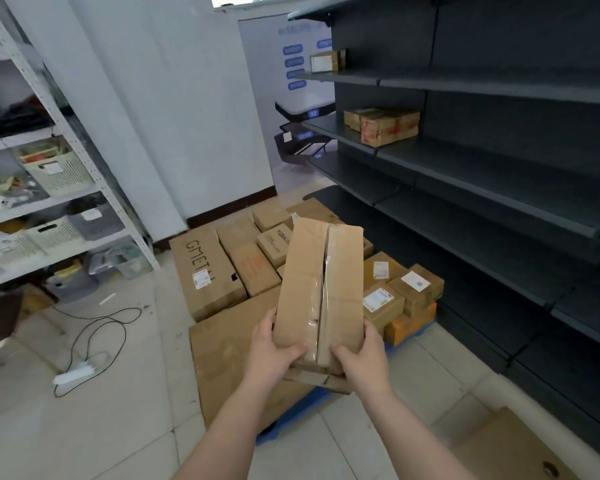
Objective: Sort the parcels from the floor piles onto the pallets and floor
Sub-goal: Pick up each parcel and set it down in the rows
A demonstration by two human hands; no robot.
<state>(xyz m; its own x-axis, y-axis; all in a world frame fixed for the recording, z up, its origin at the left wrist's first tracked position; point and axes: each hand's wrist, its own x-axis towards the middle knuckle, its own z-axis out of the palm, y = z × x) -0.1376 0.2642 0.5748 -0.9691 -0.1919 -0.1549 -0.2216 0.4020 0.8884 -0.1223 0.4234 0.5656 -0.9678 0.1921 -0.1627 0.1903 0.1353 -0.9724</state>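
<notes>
A long brown box [321,289] is held up in the air by its near end, gripped by the left hand [274,348] and the right hand [362,355], one on each side. Under the grip, more boxes [222,271] are stacked on a blue pallet [291,415]

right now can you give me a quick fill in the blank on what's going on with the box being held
The taped box is held by ____ hands. The left hand and right hand grip its ____ end. Below it, boxes sit on a ____ pallet. The power strip lies on the ____.

Missing words: two; near; blue; floor
</notes>
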